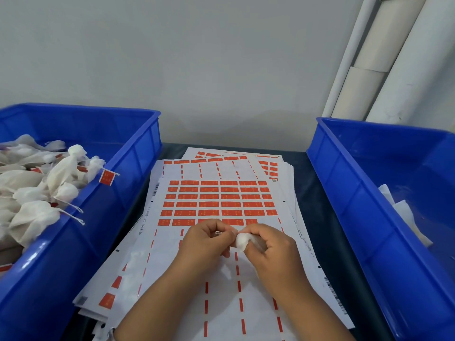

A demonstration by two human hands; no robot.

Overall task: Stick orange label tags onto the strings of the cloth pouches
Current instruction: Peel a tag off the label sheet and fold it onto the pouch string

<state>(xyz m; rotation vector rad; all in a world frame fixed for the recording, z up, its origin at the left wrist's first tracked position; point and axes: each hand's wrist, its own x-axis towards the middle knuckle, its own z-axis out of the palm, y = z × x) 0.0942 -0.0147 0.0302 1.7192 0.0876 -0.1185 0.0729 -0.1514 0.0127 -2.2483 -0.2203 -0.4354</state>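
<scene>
A stack of white sheets (221,267) lies between two bins; the top sheet carries rows of orange label tags (219,200), with its lower rows peeled away. Over the sheet my right hand (273,249) grips a small white cloth pouch (242,241), mostly hidden in the fingers. My left hand (206,242) pinches the pouch's thin white string (221,233) between thumb and fingers. I see no orange tag in either hand.
A blue bin (128,168) on the left holds several white pouches, one with an orange tag (107,177) hanging over the rim. A blue bin (357,193) on the right holds a few white pouches (403,212). White pipes (384,57) lean against the wall.
</scene>
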